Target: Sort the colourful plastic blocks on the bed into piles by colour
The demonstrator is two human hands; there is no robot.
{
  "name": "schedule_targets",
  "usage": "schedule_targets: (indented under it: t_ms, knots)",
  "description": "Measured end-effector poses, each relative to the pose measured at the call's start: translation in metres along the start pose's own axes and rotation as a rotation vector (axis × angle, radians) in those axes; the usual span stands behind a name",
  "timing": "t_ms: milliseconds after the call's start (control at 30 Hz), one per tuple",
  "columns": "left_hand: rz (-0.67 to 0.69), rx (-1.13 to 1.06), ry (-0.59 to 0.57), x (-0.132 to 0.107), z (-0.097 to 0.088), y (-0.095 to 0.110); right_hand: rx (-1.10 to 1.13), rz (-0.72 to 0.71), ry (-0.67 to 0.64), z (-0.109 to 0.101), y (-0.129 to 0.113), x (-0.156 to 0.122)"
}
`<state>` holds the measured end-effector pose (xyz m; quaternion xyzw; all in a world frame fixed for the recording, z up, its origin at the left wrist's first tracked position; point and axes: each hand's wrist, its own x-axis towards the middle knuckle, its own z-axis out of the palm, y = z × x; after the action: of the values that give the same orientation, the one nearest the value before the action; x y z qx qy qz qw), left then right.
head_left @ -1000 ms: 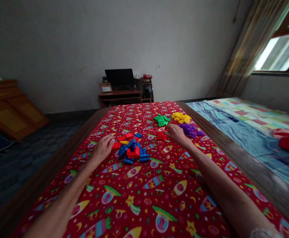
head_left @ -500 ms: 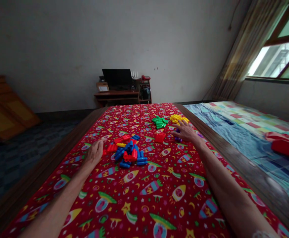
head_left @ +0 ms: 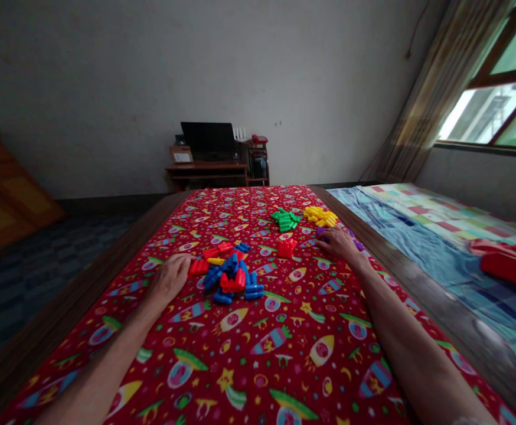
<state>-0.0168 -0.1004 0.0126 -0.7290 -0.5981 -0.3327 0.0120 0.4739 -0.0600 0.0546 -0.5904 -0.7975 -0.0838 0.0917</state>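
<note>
My left hand (head_left: 172, 277) rests on the cloth at the left edge of a mixed pile of plastic building blocks. Its loosely bent fingers are beside a red block (head_left: 198, 267), and whether they touch it is unclear. Blue blocks (head_left: 254, 291), further red ones and a yellow block (head_left: 216, 261) make up the pile. On the right, my right hand (head_left: 338, 243) lies with fingers apart over purple blocks (head_left: 356, 241), partly covering them. Just beyond it sits a group of yellow blocks (head_left: 320, 216). Green blocks (head_left: 285, 219) and a small red group (head_left: 286, 248) are further left.
A red rocket-patterned cloth (head_left: 267, 378) covers the long table, whose dark wooden edge (head_left: 417, 283) shows on the right. Beyond that is a bed (head_left: 444, 224) with a red item (head_left: 510, 271) on it. A desk with a monitor (head_left: 208, 140) stands by the far wall.
My right hand has moved slightly right and toward me, showing more of the yellow blocks and uncovering purple ones. My left hand has shifted a little right, closer to the red block.
</note>
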Motion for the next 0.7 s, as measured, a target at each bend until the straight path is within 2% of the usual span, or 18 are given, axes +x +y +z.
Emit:
schedule_targets:
  t_ms: [100,200,400,500,600,700]
  knots:
    - [0.008,0.011,-0.003,0.0,-0.001,0.002,0.03,0.019,0.041,-0.001,-0.001,0.001]
    - [0.006,0.028,-0.014,0.001,-0.002,0.003,-0.036,0.03,0.074,-0.002,-0.008,0.004]
    - [0.018,0.021,0.01,0.0,-0.005,0.007,-0.125,0.033,-0.105,-0.006,-0.019,0.012]
    - [0.031,0.015,0.01,0.0,-0.006,0.008,-0.105,0.061,-0.137,-0.011,-0.019,0.012]
    - [0.039,0.011,0.014,0.0,-0.006,0.007,-0.031,0.076,-0.1,-0.017,-0.015,0.01]
    - [0.033,0.016,0.013,0.001,-0.004,0.004,0.11,0.161,0.054,-0.023,-0.006,0.007]
